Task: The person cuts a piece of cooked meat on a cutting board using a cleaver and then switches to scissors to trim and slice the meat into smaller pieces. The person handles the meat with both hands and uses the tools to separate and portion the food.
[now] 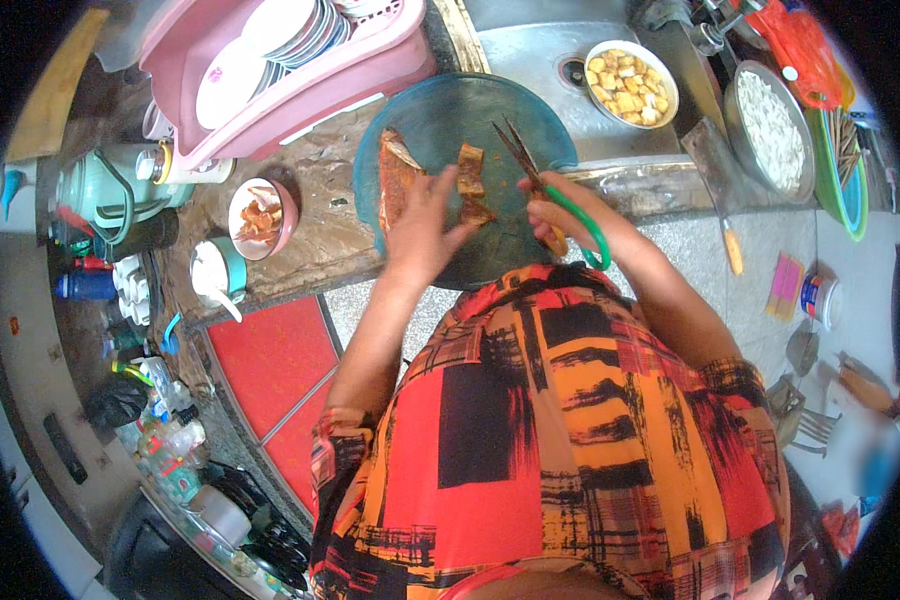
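Observation:
A round teal chopping board (540,135) lies before me. My right hand (570,210) grips kitchen scissors (523,154) by their green and orange handles; the blades are slightly parted and point away from me over the board. At the board's left lies a long reddish-brown piece of cured fish or meat (397,176); I cannot tell which. Above its right side my left hand (421,225), a little blurred, has its fingers spread and partly hides it. Near those fingertips lie a cut strip (470,171) and a smaller dark piece (478,212), close to my thumb.
Left of the board stand a pink bowl of brown pieces (261,217) and a teal cup with a white spoon (217,274). Behind is a pink dish rack (330,105). A bowl of fried cubes (631,84) sits in the steel sink (525,56). A cleaver (712,172) lies at right.

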Demonstrator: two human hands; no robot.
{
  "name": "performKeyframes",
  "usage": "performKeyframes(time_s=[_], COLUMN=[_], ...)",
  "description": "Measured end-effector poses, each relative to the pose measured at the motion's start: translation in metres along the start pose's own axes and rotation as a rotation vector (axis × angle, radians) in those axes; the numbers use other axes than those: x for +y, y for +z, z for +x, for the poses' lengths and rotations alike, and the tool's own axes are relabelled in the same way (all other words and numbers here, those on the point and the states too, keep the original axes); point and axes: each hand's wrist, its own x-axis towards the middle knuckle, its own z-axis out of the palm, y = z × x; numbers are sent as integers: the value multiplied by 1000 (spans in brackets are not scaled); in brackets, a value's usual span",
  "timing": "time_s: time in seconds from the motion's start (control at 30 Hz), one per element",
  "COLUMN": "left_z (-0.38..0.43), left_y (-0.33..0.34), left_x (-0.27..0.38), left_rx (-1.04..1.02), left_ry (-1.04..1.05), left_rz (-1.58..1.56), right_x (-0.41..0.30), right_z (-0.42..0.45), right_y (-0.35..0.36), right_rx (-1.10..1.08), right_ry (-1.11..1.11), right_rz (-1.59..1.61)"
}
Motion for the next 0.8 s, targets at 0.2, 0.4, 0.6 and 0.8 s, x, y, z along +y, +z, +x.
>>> performKeyframes(time_s=[0.2, 0.4, 0.6, 0.8], left_z=[29, 43, 58, 48], left_y=[27, 49, 16, 39], left_x=[-7, -29, -12, -11], left_rx=[-248, -17, -130, -37], left_ry=[99, -14, -312, -205], left_rz=[93, -196, -121, 16], right_x=[6, 21, 27, 18], right_z=[-8, -11, -8, -12], right_y=[-3, -7, -3, 4], right_rx=[18, 38, 30, 82], right_ry=[5, 19, 12, 31], right_rz=[2, 35, 31, 44])
